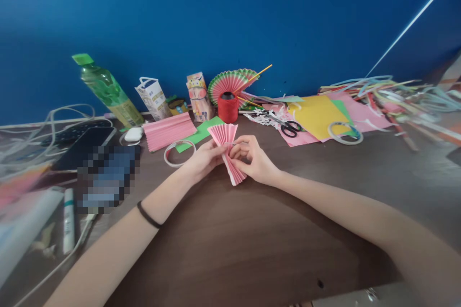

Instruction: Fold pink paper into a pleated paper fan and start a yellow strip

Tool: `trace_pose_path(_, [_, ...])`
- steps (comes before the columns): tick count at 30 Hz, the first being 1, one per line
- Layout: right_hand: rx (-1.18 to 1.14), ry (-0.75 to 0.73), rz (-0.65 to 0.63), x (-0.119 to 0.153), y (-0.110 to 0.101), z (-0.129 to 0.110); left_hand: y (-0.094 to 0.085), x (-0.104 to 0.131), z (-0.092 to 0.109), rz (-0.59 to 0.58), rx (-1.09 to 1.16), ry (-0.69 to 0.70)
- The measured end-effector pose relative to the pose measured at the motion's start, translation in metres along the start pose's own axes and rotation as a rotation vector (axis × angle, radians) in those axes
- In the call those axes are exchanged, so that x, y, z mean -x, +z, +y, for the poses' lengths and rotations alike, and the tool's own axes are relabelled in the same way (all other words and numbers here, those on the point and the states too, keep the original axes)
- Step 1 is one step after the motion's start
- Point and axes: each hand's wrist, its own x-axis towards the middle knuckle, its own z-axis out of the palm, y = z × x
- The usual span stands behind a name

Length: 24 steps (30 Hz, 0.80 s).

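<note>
A pink accordion-folded paper (pixel 235 171) is pinched at its middle, so both ends flare out like a bow tie. My left hand (pixel 207 159) grips it from the left, thumb across the waist. On the other side my right hand (pixel 252 159) has its fingers curled at the same waist; whether a thread lies between them I cannot make out. Just behind stand a spool of red thread (pixel 228 108) and a finished pink and green paper fan (pixel 225 85). Another pleated pink sheet (pixel 170 132) lies to the left, near a roll of tape (pixel 166 156) and green paper (pixel 201 135).
Black scissors (pixel 290 127) lie on paper scraps at the right, beside yellow paper (pixel 312 117) and a second tape roll (pixel 345 140). A green bottle (pixel 108 91) leans against the blue wall. A phone (pixel 111 177), a marker (pixel 68 220) and cables occupy the left.
</note>
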Motion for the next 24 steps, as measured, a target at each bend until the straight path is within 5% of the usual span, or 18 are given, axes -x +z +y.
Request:
trace_pose_path(6, [-0.037,0.003,-0.036,0.002,0.001,-0.004,-0.005,-0.001,-0.004,-0.055,0.124,-0.008])
trace_pose_path(12, [0.106,-0.012,0.047,0.002,-0.003,-0.011,-0.011,0.001,0.005,0.025,0.142,-0.018])
trace_pose_path(20, [0.452,-0.282,0.044,-0.008,-0.014,-0.037,-0.012,-0.003,-0.002,-0.227,-0.036,-0.095])
trace_pose_path(24, [0.500,-0.252,0.006,-0.015,-0.023,-0.046,-0.004,0.003,0.003,-0.287,-0.199,-0.095])
